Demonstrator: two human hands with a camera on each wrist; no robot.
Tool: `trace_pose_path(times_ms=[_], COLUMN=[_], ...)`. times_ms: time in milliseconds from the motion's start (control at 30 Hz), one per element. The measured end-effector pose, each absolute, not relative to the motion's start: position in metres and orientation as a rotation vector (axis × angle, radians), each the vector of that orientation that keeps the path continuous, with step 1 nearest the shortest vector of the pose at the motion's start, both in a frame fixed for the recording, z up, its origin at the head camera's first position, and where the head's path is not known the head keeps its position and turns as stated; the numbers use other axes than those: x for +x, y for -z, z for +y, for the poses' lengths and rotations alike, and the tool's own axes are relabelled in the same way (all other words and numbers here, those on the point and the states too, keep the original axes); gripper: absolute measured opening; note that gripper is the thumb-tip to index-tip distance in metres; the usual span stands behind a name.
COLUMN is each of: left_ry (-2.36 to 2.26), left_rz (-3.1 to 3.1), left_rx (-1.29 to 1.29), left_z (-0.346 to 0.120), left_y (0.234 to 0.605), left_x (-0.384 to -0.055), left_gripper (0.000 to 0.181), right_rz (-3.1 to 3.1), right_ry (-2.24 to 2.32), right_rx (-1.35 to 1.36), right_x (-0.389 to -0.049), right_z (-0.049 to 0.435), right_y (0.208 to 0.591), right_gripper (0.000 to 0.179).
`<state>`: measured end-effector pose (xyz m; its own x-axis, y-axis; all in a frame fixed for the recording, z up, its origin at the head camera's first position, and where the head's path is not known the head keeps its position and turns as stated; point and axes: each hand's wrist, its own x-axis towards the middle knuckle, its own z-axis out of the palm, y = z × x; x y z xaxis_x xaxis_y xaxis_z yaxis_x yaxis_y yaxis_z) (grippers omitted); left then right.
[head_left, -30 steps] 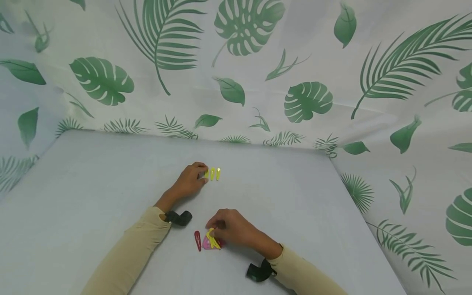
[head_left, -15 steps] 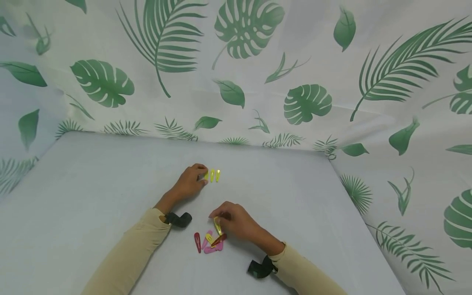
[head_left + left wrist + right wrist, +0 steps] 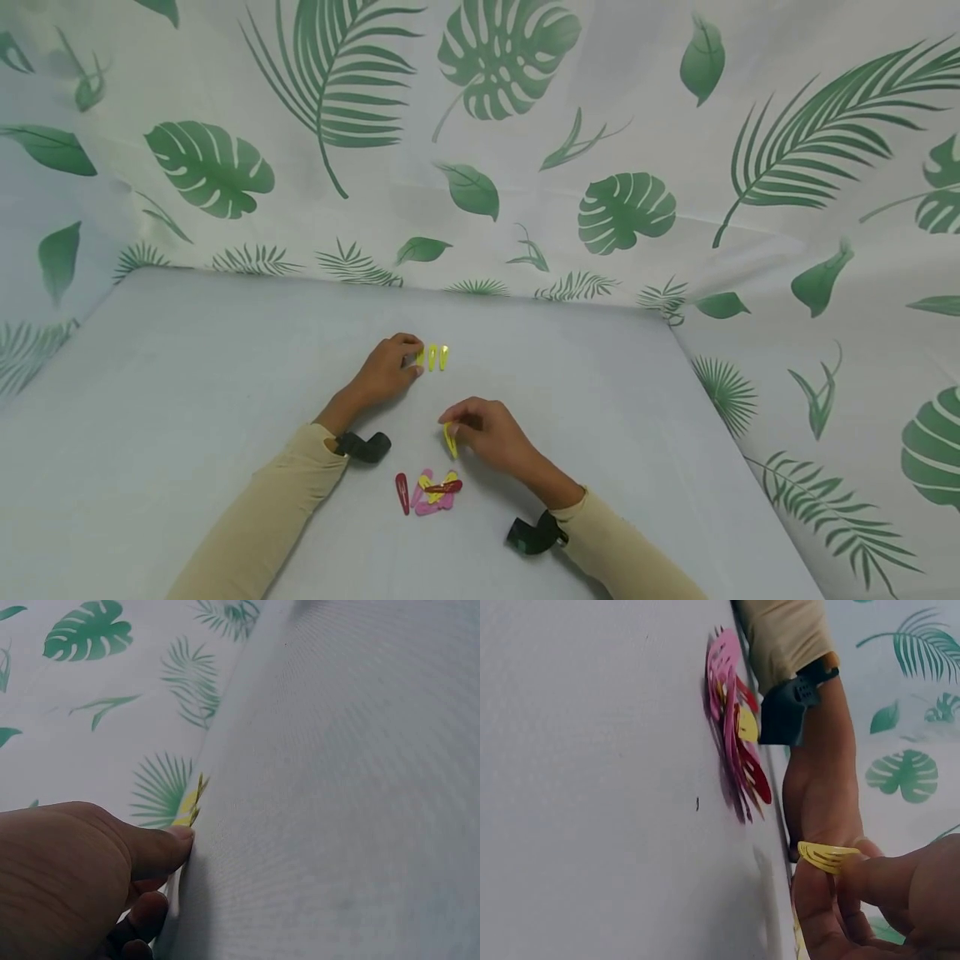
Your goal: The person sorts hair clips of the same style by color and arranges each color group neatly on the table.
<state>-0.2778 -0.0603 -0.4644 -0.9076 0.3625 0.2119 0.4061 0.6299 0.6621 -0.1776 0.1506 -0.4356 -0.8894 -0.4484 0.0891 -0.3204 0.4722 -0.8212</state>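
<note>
Above the pale desk (image 3: 600, 442), near its middle, pinches a yellow clip (image 3: 451, 442) between the thumb and fingers of the right hand (image 3: 491, 435), lifted from the surface. Toward ten o'clock from there, has the left hand (image 3: 388, 367) at a short row of three yellow clips (image 3: 432, 357), set side by side with slight gaps; curls its fingers about the clip at the row's nine-o'clock end (image 3: 421, 358), with a fingertip at its far end and the thumb at its near one. Toward six o'clock from the lifted clip, has a loose pile of pink and yellow clips (image 3: 431, 507), with a red clip (image 3: 446, 487) across the top. Just beside the pile at nine o'clock, has a second red clip (image 3: 402, 493). Wears beige sleeves (image 3: 270, 492) and a dark camera (image 3: 363, 447) at each wrist.
</note>
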Motion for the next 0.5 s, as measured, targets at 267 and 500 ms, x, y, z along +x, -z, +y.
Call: trace_pose_path(times_ms=[267, 500], left_ry=[1.134, 1.135], left_rz=[-2.806, -2.791], left_rx=[-0.629, -0.675], left_z=[-0.062, -0.06], left_y=[0.459, 0.464], left_x=[-0.277, -0.279], left_gripper=[0.041, 0.042], right_rz=[2.528, 2.545], right_ry=[1.446, 1.512], right_rx=[-0.658, -0.548], right_x=[-0.196, -0.219], right_z=[0.152, 0.157], right_y=[0.436, 0.435], right_gripper=[0.012, 0.013])
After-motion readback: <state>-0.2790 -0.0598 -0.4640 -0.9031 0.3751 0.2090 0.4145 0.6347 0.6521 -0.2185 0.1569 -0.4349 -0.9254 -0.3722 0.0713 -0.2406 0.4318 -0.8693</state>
